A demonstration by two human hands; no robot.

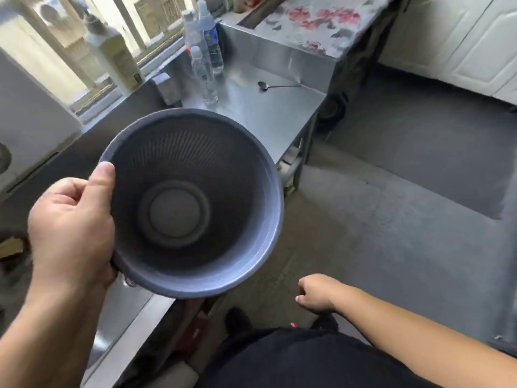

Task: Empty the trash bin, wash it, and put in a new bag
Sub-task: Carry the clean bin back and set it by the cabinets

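Currently I log: blue mesh trash bin [193, 203] empty, unlined, held near left above steel counter [268, 113]. Left hand [72, 228] clamps rim; right hand [316, 294] loosely curled, holding nothing. Emptying done; washing unclear; bag outstanding.

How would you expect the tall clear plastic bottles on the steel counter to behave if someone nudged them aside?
The clear plastic bottles stand upright, tall and narrow, so they would probably tip rather than slide. Once down, their round bodies would likely roll on the smooth steel counter. They look thin-walled and probably light, though how full they are cannot be told.
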